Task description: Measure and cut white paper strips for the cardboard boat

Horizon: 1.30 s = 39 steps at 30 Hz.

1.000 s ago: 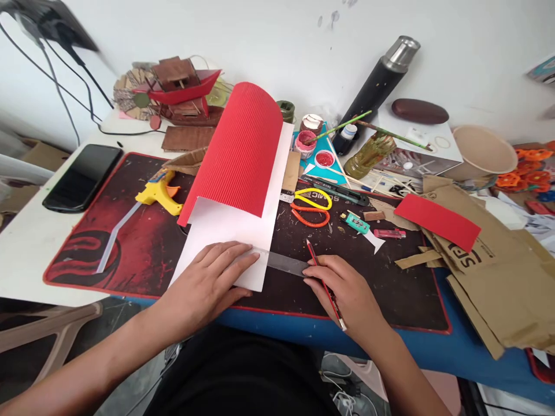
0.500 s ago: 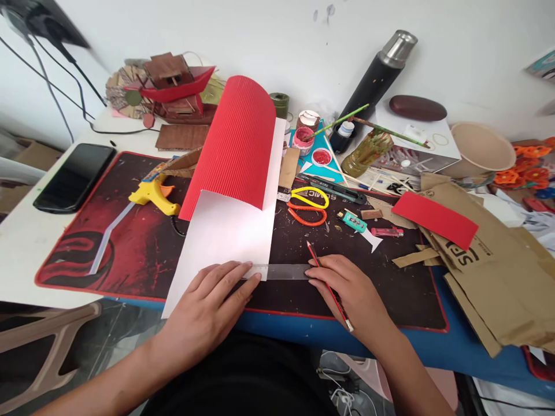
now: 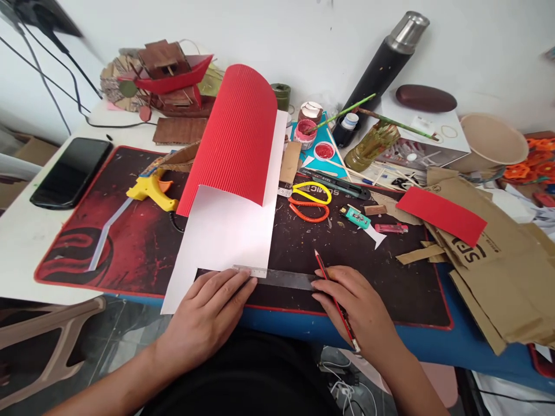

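My left hand (image 3: 217, 312) presses its fingers, close together, on the left part of a clear plastic ruler (image 3: 288, 279). The ruler crosses the lower edge of a white-backed sheet (image 3: 225, 237), whose far part curls over and shows red corrugated card (image 3: 236, 130). In my right hand (image 3: 358, 303) is a red and black pencil (image 3: 336, 294), slanted with its sharp point up and away. The fingertips of this hand also touch the ruler's right end. Under the ruler's right part lies a dark desk mat (image 3: 299, 242).
Beyond my hands lie yellow and orange-handled scissors (image 3: 310, 201), a cutter knife (image 3: 342, 186) and lighters (image 3: 356, 218). A yellow glue gun (image 3: 151, 190) and phone (image 3: 71, 172) are on the left. Cardboard (image 3: 503, 277) with a red strip (image 3: 441, 215) covers the right. Paint jars (image 3: 304, 134) stand behind.
The ruler now slants slightly, its right end nearer my body. My right hand and the pencil have shifted a little right and down. The left hand has drawn back slightly.
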### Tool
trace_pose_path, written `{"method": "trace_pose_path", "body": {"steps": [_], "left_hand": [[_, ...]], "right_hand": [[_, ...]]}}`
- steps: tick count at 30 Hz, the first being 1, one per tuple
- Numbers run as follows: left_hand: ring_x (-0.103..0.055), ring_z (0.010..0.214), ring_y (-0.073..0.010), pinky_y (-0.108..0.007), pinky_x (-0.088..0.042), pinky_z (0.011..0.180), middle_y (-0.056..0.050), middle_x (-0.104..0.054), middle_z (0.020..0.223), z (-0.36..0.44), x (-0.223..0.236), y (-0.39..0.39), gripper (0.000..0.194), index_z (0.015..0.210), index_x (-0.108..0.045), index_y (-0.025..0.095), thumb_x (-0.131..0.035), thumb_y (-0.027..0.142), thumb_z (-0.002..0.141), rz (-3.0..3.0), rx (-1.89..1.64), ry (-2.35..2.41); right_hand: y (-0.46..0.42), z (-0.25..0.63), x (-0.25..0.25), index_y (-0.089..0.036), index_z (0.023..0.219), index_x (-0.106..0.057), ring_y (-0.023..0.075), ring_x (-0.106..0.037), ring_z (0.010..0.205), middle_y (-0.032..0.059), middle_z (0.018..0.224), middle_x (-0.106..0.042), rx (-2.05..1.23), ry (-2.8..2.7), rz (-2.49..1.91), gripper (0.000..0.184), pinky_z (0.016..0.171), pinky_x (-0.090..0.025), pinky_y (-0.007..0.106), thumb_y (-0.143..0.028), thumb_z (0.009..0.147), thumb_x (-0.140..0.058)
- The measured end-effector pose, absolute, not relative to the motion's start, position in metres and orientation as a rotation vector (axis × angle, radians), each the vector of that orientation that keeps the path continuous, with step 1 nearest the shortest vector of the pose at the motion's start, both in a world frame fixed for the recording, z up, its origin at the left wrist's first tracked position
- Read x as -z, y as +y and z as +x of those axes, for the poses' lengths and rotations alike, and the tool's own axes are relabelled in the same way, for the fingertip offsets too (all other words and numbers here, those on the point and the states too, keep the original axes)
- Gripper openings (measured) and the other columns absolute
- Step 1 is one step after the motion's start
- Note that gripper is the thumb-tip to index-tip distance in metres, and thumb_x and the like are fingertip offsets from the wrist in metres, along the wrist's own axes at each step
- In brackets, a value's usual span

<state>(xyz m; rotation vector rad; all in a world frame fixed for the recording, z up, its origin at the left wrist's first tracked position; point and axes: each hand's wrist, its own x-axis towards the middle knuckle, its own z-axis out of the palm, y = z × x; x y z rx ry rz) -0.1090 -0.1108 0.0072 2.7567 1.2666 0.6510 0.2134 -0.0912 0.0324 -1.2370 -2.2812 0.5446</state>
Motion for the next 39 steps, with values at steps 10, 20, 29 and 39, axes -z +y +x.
{"method": "trace_pose_path", "body": {"steps": [10,20,29,39], "left_hand": [[-0.065,0.128,-0.0257,-0.042,-0.042,0.115,-0.009,-0.078,0.139,-0.105,-0.002,-0.118,0.036,0.141,-0.070,0.014,-0.054,0.014,0.109,2.688,-0.664,1.229],[-0.065,0.129,-0.0274,-0.043,-0.044,0.114,-0.009,-0.077,0.142,-0.104,0.009,-0.126,0.043,0.147,-0.068,0.014,-0.062,0.018,0.104,2.716,-0.636,1.225],[-0.067,0.125,-0.0259,-0.042,-0.046,0.110,-0.006,-0.079,0.139,-0.103,0.008,-0.123,0.046,0.149,-0.067,0.018,-0.059,0.017,0.105,2.730,-0.640,1.211],[-0.067,0.124,-0.0260,-0.042,-0.046,0.111,-0.005,-0.079,0.138,-0.103,0.007,-0.123,0.056,0.160,-0.059,0.021,-0.061,0.020,0.103,2.735,-0.607,1.221]], "right_hand": [[-0.091,0.208,-0.027,-0.024,0.117,-0.072,0.0264,-0.074,0.097,0.0098,0.107,-0.078,-0.602,-2.194,-1.226,0.020,0.084,-0.064,0.043,-0.009,0.105,-0.068],[-0.086,0.200,-0.024,-0.027,0.113,-0.073,0.0243,-0.076,0.090,0.0071,0.100,-0.079,-0.643,-2.008,-1.233,0.024,0.079,-0.065,0.041,-0.006,0.103,-0.067],[-0.088,0.200,-0.022,-0.027,0.109,-0.075,0.0242,-0.076,0.091,0.0059,0.100,-0.080,-0.738,-1.898,-1.300,0.021,0.079,-0.063,0.039,-0.009,0.104,-0.067],[-0.088,0.202,-0.025,-0.029,0.106,-0.076,0.0255,-0.078,0.090,0.0053,0.101,-0.082,-0.809,-1.806,-1.408,0.014,0.079,-0.065,0.040,-0.019,0.107,-0.066]]}}
